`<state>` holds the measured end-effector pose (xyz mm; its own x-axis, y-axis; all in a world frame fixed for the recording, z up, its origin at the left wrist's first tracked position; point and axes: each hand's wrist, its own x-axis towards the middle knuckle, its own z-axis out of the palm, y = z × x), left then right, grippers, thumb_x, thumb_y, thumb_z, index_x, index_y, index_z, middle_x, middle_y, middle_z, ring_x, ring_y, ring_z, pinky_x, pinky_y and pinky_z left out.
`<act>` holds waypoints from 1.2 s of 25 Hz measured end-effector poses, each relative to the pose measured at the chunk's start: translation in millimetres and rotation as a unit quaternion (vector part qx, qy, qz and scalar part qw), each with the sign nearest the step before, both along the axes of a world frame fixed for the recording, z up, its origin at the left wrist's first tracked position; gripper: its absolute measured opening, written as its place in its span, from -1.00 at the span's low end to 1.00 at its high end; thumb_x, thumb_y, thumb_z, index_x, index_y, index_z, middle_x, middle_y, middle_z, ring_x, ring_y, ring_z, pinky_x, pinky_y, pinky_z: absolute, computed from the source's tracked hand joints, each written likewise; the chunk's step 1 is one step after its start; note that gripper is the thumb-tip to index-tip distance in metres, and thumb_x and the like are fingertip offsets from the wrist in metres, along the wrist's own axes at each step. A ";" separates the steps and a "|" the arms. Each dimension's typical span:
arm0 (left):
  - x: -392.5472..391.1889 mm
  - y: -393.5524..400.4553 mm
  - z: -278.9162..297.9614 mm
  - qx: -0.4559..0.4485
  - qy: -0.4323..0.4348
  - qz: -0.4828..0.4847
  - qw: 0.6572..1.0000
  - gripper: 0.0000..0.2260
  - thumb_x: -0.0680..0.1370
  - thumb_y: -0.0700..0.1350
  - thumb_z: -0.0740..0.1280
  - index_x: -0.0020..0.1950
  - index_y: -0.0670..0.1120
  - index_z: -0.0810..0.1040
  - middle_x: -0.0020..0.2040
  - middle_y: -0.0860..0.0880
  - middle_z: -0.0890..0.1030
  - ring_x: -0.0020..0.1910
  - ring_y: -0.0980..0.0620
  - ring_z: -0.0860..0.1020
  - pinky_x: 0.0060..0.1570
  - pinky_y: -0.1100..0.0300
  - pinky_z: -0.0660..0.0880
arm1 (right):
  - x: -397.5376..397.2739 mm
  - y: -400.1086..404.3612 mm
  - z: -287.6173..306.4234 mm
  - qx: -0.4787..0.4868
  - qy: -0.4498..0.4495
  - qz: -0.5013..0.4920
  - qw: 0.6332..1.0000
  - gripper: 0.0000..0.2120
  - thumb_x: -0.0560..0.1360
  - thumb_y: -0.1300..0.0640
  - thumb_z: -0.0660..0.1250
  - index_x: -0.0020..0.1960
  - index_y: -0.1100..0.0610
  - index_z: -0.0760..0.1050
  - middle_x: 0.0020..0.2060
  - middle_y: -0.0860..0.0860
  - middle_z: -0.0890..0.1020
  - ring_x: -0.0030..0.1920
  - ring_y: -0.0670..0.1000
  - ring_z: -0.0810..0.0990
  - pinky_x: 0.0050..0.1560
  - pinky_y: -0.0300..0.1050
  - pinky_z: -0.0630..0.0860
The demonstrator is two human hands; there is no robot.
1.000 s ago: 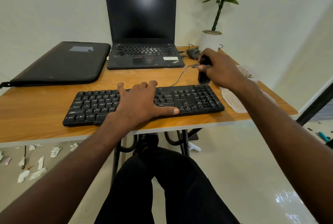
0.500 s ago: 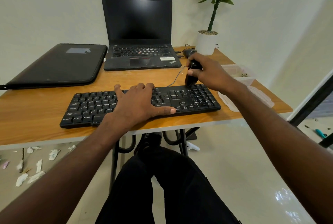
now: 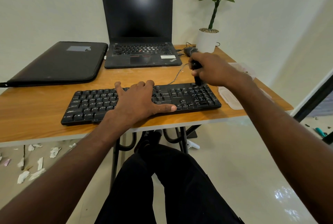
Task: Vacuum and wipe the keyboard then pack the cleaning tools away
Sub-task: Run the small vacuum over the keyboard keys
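Note:
A black keyboard (image 3: 93,104) lies across the front of the wooden desk (image 3: 32,108). My left hand (image 3: 138,101) rests flat on the keyboard's middle, fingers spread, pressing it down. My right hand (image 3: 213,68) is closed around a small black handheld vacuum (image 3: 197,77), held upright with its lower tip touching the keyboard's upper right corner above the number pad. Most of the vacuum is hidden inside my fist.
An open black laptop (image 3: 140,31) stands at the back, a black laptop sleeve (image 3: 59,63) to its left. A black mouse (image 3: 189,50) and a potted plant (image 3: 207,41) sit at the back right. A clear plastic container and lid (image 3: 232,100) lie at the right edge. Paper scraps litter the floor.
My right hand has carried the vacuum from the desk behind the keyboard down onto the keyboard's top right corner. My left hand has stayed put.

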<state>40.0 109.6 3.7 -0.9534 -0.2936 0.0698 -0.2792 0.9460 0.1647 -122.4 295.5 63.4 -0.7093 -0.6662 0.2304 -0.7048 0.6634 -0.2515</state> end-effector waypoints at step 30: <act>-2.1 -2.1 -2.3 -0.006 0.011 -0.003 1.000 0.15 0.18 0.74 0.03 0.54 0.00 0.35 0.45 -0.03 0.54 0.44 -0.10 0.48 0.52 -0.50 -0.09 | 4.6 13.3 -0.1 -0.093 -0.095 -0.001 0.991 -0.76 0.63 0.26 0.32 0.25 0.07 0.44 0.00 -0.10 0.50 0.14 0.05 0.48 0.02 -0.10 0.46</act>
<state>37.9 107.5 1.5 -0.9534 -0.2863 0.0951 -0.2694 0.9499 0.1587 -117.8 308.8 63.3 -0.7531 -0.6232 0.2109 -0.6314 0.5946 -0.4978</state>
